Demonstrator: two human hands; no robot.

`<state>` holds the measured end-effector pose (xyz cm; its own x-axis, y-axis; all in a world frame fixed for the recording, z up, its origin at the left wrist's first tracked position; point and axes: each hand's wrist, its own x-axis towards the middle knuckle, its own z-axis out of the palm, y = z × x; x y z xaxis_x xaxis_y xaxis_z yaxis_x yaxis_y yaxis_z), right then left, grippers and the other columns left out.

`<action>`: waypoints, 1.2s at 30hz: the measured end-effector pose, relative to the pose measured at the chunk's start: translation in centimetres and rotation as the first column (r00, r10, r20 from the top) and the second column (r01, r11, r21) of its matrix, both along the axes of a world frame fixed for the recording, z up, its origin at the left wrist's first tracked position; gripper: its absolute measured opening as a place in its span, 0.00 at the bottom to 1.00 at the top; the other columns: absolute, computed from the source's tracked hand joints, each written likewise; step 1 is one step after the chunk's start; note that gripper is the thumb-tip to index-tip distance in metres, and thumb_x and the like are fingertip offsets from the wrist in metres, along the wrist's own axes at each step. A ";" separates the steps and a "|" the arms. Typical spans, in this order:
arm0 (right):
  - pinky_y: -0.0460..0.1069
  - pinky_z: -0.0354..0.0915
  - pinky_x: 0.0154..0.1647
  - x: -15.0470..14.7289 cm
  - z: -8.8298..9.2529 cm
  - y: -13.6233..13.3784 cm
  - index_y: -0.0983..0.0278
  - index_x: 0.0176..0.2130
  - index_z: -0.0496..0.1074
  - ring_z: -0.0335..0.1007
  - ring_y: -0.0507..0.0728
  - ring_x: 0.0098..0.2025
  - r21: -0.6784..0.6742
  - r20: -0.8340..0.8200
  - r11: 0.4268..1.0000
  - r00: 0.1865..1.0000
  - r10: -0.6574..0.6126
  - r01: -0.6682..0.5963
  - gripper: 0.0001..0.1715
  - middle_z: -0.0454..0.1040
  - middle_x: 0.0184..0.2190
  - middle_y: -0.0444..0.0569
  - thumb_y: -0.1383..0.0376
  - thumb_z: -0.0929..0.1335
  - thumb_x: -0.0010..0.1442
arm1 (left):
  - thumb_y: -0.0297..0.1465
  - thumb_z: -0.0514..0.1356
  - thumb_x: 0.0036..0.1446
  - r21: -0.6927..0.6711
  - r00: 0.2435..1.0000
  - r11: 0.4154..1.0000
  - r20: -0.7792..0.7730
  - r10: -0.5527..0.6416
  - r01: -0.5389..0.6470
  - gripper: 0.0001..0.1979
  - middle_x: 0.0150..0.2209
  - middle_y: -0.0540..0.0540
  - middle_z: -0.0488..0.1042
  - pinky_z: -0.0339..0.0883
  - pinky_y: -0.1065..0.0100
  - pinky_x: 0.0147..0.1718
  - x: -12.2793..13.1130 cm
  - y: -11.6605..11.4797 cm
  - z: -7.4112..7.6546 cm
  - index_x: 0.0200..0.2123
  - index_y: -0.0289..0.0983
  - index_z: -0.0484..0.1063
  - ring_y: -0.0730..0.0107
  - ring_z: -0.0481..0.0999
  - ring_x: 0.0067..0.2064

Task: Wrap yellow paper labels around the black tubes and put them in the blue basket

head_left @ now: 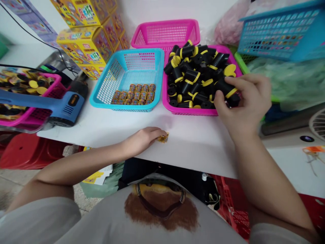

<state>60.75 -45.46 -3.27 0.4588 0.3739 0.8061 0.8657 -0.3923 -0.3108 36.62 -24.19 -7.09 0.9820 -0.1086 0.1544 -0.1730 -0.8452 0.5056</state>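
Observation:
My left hand (147, 137) rests near the table's front edge, its fingers over a small yellow printed label or wrapper (163, 137) that lies on the white top. Over the right side of a pink basket (188, 110), my right hand (247, 105) has its thumb and fingers around a black canister with a yellow rim (225, 87). Loose black canisters (191, 74) with yellow ends fill that basket in a heap. To its left, a light blue basket (101, 98) holds rows of canisters in printed wraps (134, 95).
A blue heat gun (67, 105) lies at left, by a pink basket (54, 84) of wrapped canisters. Yellow printed boxes (83, 44) are stacked behind. Another pink basket (165, 25) stands at the back. A blue basket (281, 34) and green plastic bags (291, 78) sit at right.

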 end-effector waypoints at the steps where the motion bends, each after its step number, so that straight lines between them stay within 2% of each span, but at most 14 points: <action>1: 0.63 0.72 0.58 -0.1 0.0 0.0 0.62 0.53 0.79 0.77 0.65 0.53 -0.006 -0.005 1.000 1.000 0.002 -0.002 0.21 0.77 0.46 0.58 0.55 0.69 0.66 | 0.24 0.55 0.70 -0.004 0.999 1.000 0.032 -0.029 0.029 0.16 0.54 0.40 0.83 0.78 0.61 0.54 0.3 0.2 -0.1 0.55 0.39 0.78 0.63 0.84 0.54; 4: 0.64 0.72 0.58 -0.1 0.0 0.0 0.61 0.53 0.79 0.76 0.65 0.53 -0.017 -0.018 1.000 1.000 0.010 -0.010 0.20 0.77 0.47 0.57 0.55 0.69 0.66 | 0.24 0.60 0.68 -0.006 0.990 0.994 0.090 -0.109 0.110 0.11 0.46 0.41 0.86 0.79 0.60 0.51 1.0 0.9 -0.3 0.46 0.39 0.83 0.62 0.85 0.47; 7: 0.65 0.71 0.60 -0.2 0.0 0.1 0.61 0.53 0.79 0.76 0.65 0.53 -0.011 -0.009 1.000 1.000 0.028 -0.028 0.20 0.77 0.46 0.57 0.56 0.69 0.66 | 0.25 0.64 0.65 -0.027 0.990 0.997 0.119 -0.073 0.077 0.08 0.37 0.44 0.86 0.79 0.62 0.46 1.2 1.2 0.6 0.42 0.38 0.84 0.63 0.84 0.42; 10: 0.68 0.69 0.62 -0.5 0.2 0.0 0.61 0.53 0.79 0.75 0.67 0.54 0.012 -0.025 0.998 0.997 0.067 -0.067 0.19 0.75 0.46 0.59 0.57 0.69 0.67 | 0.23 0.64 0.62 -0.103 0.988 0.995 0.155 0.021 -0.005 0.12 0.41 0.43 0.84 0.79 0.66 0.44 1.5 0.8 2.7 0.47 0.37 0.84 0.66 0.83 0.41; 13: 0.70 0.68 0.62 -1.3 0.4 -0.1 0.58 0.54 0.77 0.74 0.70 0.58 -0.007 -0.081 0.997 0.994 0.078 -0.079 0.19 0.75 0.48 0.59 0.57 0.69 0.66 | 0.23 0.64 0.59 -0.249 0.988 0.968 0.137 0.066 -0.030 0.12 0.40 0.44 0.82 0.77 0.71 0.36 2.5 0.1 5.2 0.43 0.39 0.86 0.70 0.82 0.39; 15: 0.69 0.70 0.60 -2.0 0.2 0.0 0.54 0.54 0.75 0.73 0.71 0.59 -0.049 -0.145 0.996 0.987 0.065 -0.073 0.18 0.76 0.50 0.57 0.55 0.69 0.66 | 0.25 0.67 0.56 -0.380 0.993 0.925 0.102 0.064 -0.021 0.08 0.40 0.45 0.81 0.75 0.73 0.33 3.5 -0.4 6.4 0.36 0.40 0.87 0.70 0.82 0.39; 17: 0.67 0.74 0.55 -2.6 -0.2 0.4 0.52 0.53 0.72 0.76 0.69 0.57 0.011 -0.211 0.991 0.969 0.132 -0.132 0.19 0.77 0.50 0.55 0.53 0.71 0.64 | 0.28 0.71 0.52 -0.519 0.997 0.854 0.050 0.064 -0.028 0.03 0.39 0.45 0.82 0.76 0.73 0.32 4.8 -0.8 6.7 0.32 0.40 0.86 0.69 0.83 0.39; 20: 0.64 0.79 0.48 -3.7 -0.8 1.0 0.51 0.49 0.68 0.80 0.64 0.50 0.271 -0.301 0.912 0.873 0.385 -0.308 0.21 0.78 0.47 0.49 0.53 0.75 0.59 | 0.36 0.77 0.48 -0.700 0.993 0.707 -0.025 0.118 -0.101 0.11 0.33 0.45 0.84 0.79 0.69 0.33 6.3 -0.9 5.5 0.30 0.37 0.84 0.67 0.84 0.34; 23: 0.60 0.81 0.44 -4.6 -0.6 1.3 0.50 0.45 0.68 0.82 0.62 0.47 0.353 -0.454 0.856 0.731 0.509 -0.377 0.19 0.80 0.46 0.48 0.53 0.77 0.58 | 0.45 0.75 0.54 -0.796 0.986 0.588 -0.060 0.157 -0.142 0.21 0.29 0.46 0.84 0.80 0.68 0.32 6.7 -0.8 3.4 0.42 0.35 0.83 0.67 0.84 0.30; 25: 0.58 0.81 0.41 -5.1 -0.3 1.3 0.50 0.45 0.71 0.83 0.61 0.44 0.369 -0.532 0.834 0.643 0.551 -0.410 0.18 0.81 0.43 0.46 0.52 0.77 0.59 | 0.43 0.70 0.61 -0.780 0.991 0.614 -0.060 0.122 -0.123 0.26 0.27 0.48 0.83 0.77 0.71 0.29 6.4 -0.5 2.3 0.57 0.35 0.78 0.68 0.84 0.28; 28: 0.57 0.82 0.38 -5.3 -0.2 1.1 0.49 0.46 0.74 0.83 0.58 0.37 0.457 -0.576 0.764 0.502 0.645 -0.456 0.16 0.80 0.38 0.43 0.51 0.77 0.60 | 0.34 0.65 0.66 -0.673 0.999 0.738 -0.046 0.026 -0.050 0.38 0.28 0.52 0.83 0.77 0.74 0.31 5.5 0.1 1.5 0.75 0.41 0.55 0.70 0.84 0.29; 30: 0.56 0.82 0.35 -5.2 -0.5 1.0 0.47 0.46 0.76 0.82 0.58 0.33 0.498 -0.609 0.724 0.402 0.684 -0.478 0.15 0.81 0.38 0.42 0.53 0.77 0.60 | 0.32 0.62 0.68 -0.593 0.999 0.805 -0.029 -0.036 0.011 0.43 0.31 0.52 0.84 0.77 0.74 0.33 5.1 0.4 1.0 0.78 0.44 0.42 0.71 0.84 0.31; 32: 0.55 0.82 0.31 -5.1 -0.8 0.8 0.48 0.47 0.78 0.82 0.57 0.31 0.513 -0.632 0.696 0.328 0.703 -0.503 0.15 0.82 0.37 0.42 0.54 0.77 0.60 | 0.32 0.61 0.69 -0.525 0.994 0.845 -0.002 -0.114 0.096 0.43 0.33 0.51 0.85 0.76 0.75 0.32 4.9 0.6 0.4 0.79 0.45 0.39 0.71 0.84 0.31; 36: 0.50 0.79 0.27 -5.0 -0.8 0.8 0.50 0.48 0.80 0.81 0.55 0.28 0.501 -0.659 0.663 0.251 0.709 -0.556 0.12 0.82 0.32 0.42 0.58 0.77 0.63 | 0.35 0.57 0.72 -0.452 0.971 0.860 0.134 -0.200 0.239 0.41 0.36 0.48 0.85 0.77 0.74 0.32 4.9 1.0 -0.9 0.79 0.44 0.37 0.70 0.85 0.34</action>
<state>55.73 -44.67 -4.11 0.5455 0.7674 0.3370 0.1891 0.2790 -0.9415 41.55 -23.22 -8.04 0.9234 -0.2167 0.3168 -0.3826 -0.4543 0.8045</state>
